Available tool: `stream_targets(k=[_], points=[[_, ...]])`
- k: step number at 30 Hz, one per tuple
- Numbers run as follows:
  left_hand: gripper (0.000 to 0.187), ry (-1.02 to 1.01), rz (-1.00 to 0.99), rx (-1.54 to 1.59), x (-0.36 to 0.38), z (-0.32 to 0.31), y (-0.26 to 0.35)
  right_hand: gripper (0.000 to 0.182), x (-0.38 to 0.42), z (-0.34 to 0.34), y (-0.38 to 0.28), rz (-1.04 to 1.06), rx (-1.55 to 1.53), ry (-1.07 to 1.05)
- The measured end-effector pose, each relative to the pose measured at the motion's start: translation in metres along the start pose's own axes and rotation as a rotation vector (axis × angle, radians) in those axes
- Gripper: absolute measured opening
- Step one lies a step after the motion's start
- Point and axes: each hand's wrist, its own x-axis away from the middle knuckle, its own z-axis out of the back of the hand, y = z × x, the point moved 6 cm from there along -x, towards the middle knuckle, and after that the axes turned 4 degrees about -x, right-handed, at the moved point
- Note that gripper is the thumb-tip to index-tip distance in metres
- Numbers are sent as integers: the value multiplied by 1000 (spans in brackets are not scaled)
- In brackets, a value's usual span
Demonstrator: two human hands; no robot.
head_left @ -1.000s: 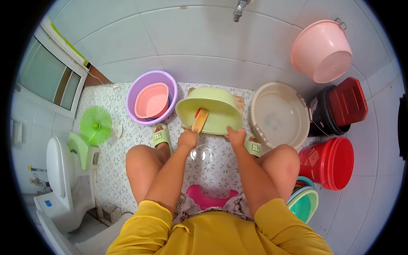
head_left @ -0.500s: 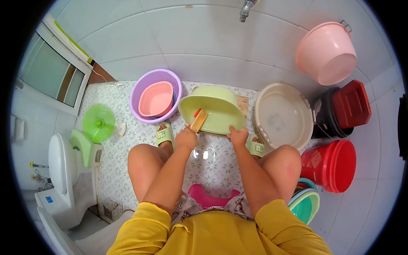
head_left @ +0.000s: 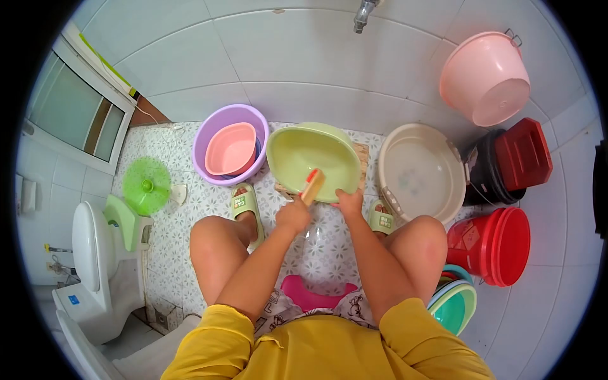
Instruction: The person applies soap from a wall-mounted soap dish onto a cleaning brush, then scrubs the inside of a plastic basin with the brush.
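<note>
Brush [head_left: 313,185] and green basin [head_left: 310,152] sit mid-feed, above the far half of the patterned floor [head_left: 171,240]. I get only part of the brush: its near end vanishes into the left hand [head_left: 293,216], which is curled round it. Its long axis slants away from that fist and to the right, the red-marked end over the basin's inside; whether bristles touch the wall, I can't tell. The right hand [head_left: 348,204] pinches the near rim toward its right end, though any fingers beneath are hidden from me. The basin lies long from left to right, its mouth tipped toward the wearer, covering most of a wooden board [head_left: 363,157] whose right edge shows. Toward the floor's far edge, a purple basin [head_left: 200,142] stands left and a beige basin [head_left: 421,174] right. My view cuts off the tap [head_left: 363,18] at the top.
</note>
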Motion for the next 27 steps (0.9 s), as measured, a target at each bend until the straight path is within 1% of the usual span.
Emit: stream_targets(k=[1,2,4,5,6,7,8,9,10,11,13,15,16,17,18,19,21,22,23,24,25,27], points=[[36,65,27,-51,2,13,-3,31,0,0,2,-37,-105,0],[35,130,54,-101,4,25,-5,31,-2,1,0,-35,-103,0],[32,109,43,-87,7,33,-3,33,1,0,-7,-136,-141,-52],[30,91,31,-76,7,36,-1,33,3,0,-14,-133,-146,-52],[30,99,26,-80,6,39,0,33,3,-1,-16,-174,-175,-68],[28,124,-32,-37,6,43,3,34,3,-3,-19,-213,-205,-85],[27,150,-90,8,8,47,7,34,3,-4,-25,-202,-213,-89],[27,165,-95,6,10,53,7,32,2,-7,-22,-281,-261,-113],[25,15,-43,409,10,52,4,31,-1,-10,-17,-355,-309,-141],[23,-136,-4,809,10,53,8,30,-2,-13,-17,-345,-336,-154],[22,-260,-3,982,17,69,20,30,-4,-18,-18,-313,-365,-233],[25,-319,-8,1007,20,85,32,33,1,-18,-21,-401,-297,-262],[31,-342,-4,1019,23,95,39,34,8,-17,-28,-417,-296,-274],[35,-384,10,1052,21,100,44,32,4,-17,-20,-426,-292,-278],[36,-361,-65,1037,21,110,52,38,3,-17,-18,-426,-263,-313],[37,-340,-135,1023,22,122,61,38,0,-16,-18,-407,-272,-319],[36,-318,-197,1020,28,150,76,55,7,-20,-5,-626,-233,-468],[34,-306,-242,1024,34,166,85,55,10,-19,-5,-616,-234,-472],[34,-299,-248,1023,37,180,91,64,19,-20,0,-691,-211,-513],[33,-236,-322,1056,39,199,99,73,29,-21,3,-769,-186,-552],[32,-172,-395,1088,44,219,107,73,39,-20,3,-763,-181,-555],[32,26,-466,1142,56,269,124,72,61,-19,-3,-811,-31,-540]])
